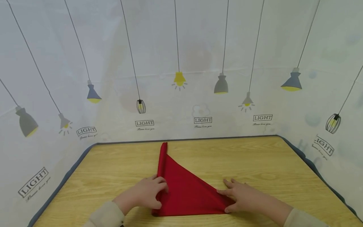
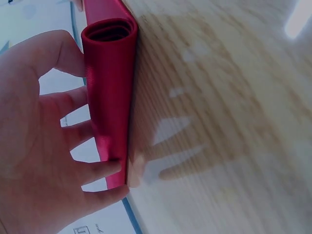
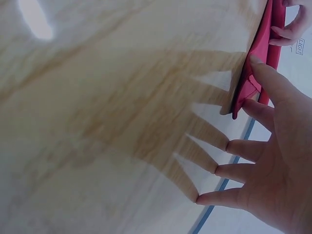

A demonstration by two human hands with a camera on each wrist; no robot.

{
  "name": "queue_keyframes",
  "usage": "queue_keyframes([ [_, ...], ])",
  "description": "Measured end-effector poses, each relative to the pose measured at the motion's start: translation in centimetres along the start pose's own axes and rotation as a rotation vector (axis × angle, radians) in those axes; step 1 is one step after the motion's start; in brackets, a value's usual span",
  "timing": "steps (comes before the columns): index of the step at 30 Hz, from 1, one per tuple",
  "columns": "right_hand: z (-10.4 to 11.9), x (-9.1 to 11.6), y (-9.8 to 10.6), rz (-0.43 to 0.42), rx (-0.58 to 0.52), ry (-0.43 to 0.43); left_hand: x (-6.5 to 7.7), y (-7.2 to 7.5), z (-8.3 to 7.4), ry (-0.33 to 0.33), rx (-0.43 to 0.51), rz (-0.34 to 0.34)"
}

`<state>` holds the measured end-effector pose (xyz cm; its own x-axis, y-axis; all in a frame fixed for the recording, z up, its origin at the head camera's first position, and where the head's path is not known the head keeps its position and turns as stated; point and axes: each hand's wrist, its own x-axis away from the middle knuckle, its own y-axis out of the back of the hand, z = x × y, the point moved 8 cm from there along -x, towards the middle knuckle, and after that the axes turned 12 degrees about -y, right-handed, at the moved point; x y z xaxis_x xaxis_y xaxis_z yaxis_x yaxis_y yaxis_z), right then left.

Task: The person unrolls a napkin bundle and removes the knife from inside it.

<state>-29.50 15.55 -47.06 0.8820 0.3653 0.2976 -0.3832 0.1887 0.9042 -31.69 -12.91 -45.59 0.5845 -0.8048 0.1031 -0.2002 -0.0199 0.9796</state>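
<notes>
A red cloth lies on the wooden table, its left side wound into a narrow roll and its right part flat, tapering to a corner. My left hand rests across the near half of the roll, thumb by the near end, fingers spread and touching it. In the left wrist view the roll's coiled end faces the camera. At the cloth's right corner, my right hand has its thumb and index finger touching the fabric; its other fingertips rest on the table, spread apart, as the right wrist view shows.
The wood-grain table runs back to a white curtain printed with lamps, which encloses the far side and both flanks. A dark blue band lines the table's far edge.
</notes>
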Motion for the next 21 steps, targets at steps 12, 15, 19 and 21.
queue_keyframes([
  [12,0.3,0.2,0.3,0.001,-0.004,-0.001,1.4,0.6,0.6,0.021,0.043,-0.020],
  [15,0.4,0.2,0.4,0.002,-0.006,-0.001,1.7,0.7,1.0,0.040,0.056,-0.041],
  [19,0.4,0.2,0.4,0.002,-0.006,-0.001,2.1,0.9,1.2,0.058,0.055,-0.074],
  [21,0.4,0.2,0.3,0.001,-0.003,0.002,2.3,1.0,1.2,0.064,0.047,-0.082],
])
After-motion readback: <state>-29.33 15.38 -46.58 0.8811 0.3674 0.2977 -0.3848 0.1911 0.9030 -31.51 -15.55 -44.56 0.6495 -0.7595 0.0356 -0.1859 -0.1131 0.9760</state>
